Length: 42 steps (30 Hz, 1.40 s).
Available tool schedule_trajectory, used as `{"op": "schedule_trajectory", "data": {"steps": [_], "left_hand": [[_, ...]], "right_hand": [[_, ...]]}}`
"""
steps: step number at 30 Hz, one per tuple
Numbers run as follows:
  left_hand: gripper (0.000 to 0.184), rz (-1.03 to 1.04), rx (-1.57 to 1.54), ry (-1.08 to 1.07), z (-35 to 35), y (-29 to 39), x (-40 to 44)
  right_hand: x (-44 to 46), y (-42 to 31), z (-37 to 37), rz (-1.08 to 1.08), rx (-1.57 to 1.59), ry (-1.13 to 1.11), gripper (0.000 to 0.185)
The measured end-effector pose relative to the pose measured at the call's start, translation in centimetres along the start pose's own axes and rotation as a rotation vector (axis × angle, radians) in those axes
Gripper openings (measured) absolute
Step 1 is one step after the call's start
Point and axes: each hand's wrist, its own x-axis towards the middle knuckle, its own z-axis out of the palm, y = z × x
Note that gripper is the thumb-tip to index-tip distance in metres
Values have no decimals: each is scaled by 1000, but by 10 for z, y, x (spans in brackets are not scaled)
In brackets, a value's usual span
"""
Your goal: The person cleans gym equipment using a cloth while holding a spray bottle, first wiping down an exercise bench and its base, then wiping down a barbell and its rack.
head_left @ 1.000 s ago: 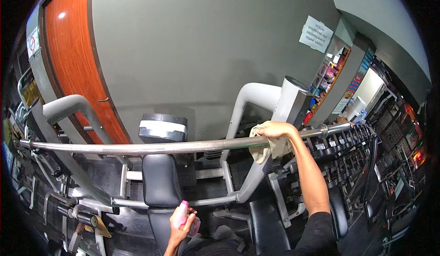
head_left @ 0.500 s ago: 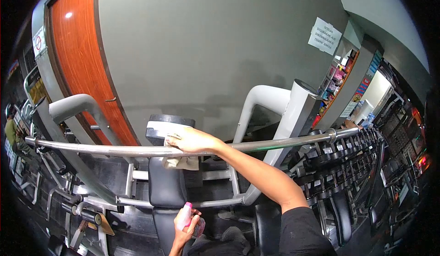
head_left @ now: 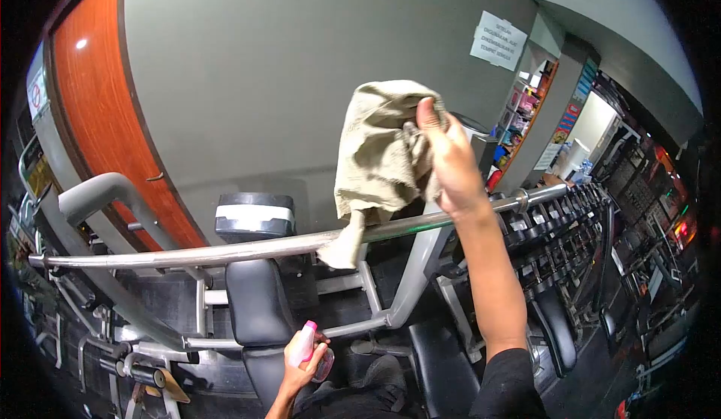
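Note:
My right hand [head_left: 457,165] grips a beige cloth [head_left: 368,152], raised in front of the grey wall. The cloth is bunched at the thumb, and a loose corner hangs down over the metal barbell [head_left: 188,254]; whether it touches the bar I cannot tell. Lower down, my left hand [head_left: 295,370] is wrapped round a small bottle with a pink top [head_left: 306,340], near the black bench pad [head_left: 259,302]. Behind the bar stands a black padded block with a white band [head_left: 255,215].
Grey rack posts [head_left: 124,194] flank the bench. Dumbbells [head_left: 548,227] line a rack at the right, with another black bench [head_left: 443,370] nearer me. An orange-brown door [head_left: 98,96] is at the left. A paper sign [head_left: 498,41] hangs on the wall.
My right hand has lifted the cloth from the padded block and bar, moving up and to the right. My left hand still holds the bottle low down. The view has shifted slightly to the right.

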Motion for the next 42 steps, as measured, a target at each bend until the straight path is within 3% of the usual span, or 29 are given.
{"op": "schedule_trajectory", "data": {"steps": [5,7,9,11,15,18,19,21,22,23,25,29,31,34,35,37,39,42], "left_hand": [[15,-6,14,-34,2,-1,2],[16,-8,19,-34,2,-1,1],[17,-3,-36,-6,2,-4,0],[16,-19,-31,-13,1,1,-3],[17,-18,-53,10,-1,-5,-5],[18,-28,-48,28,0,0,-7],[19,-36,-46,36,0,1,-8],[19,-49,-53,40,-1,-3,-9],[19,-61,-64,41,-1,-5,-11],[19,-64,-64,42,-1,-5,-11],[19,-71,-49,32,1,-6,-11],[17,-14,26,32,6,-10,-9],[16,-12,-30,37,8,-8,-9],[17,19,-22,63,10,-7,-8],[17,23,-22,65,10,-5,-7],[16,-8,26,33,10,0,-6],[15,10,40,20,9,-9,-2],[13,21,47,-3,11,0,2]], "right_hand": [[-16,-43,-27,-60,284,129,43],[-21,-50,-39,-94,259,127,45],[-24,-44,-48,27,248,105,40],[-29,-15,-61,53,-89,213,36],[-45,68,-97,46,-1000,-64,39],[-66,88,-89,3,-1401,-34,37],[-71,87,-83,3,-1398,-35,37],[-80,80,-70,-126,-1077,69,44],[-85,79,-66,-181,-1063,-28,51],[-92,77,-62,-179,-1062,-30,51],[-102,73,-56,-381,-1549,-247,55],[-92,89,-89,-365,-1303,-368,56],[-89,89,-97,-303,-1019,-267,58],[-74,89,-109,-380,-744,61,53],[-75,84,-106,-380,-765,208,47],[-75,82,-96,-393,-1069,195,40],[-87,90,-84,-233,-1248,-148,34],[-99,84,-70,-327,-1348,-50,41]]}}
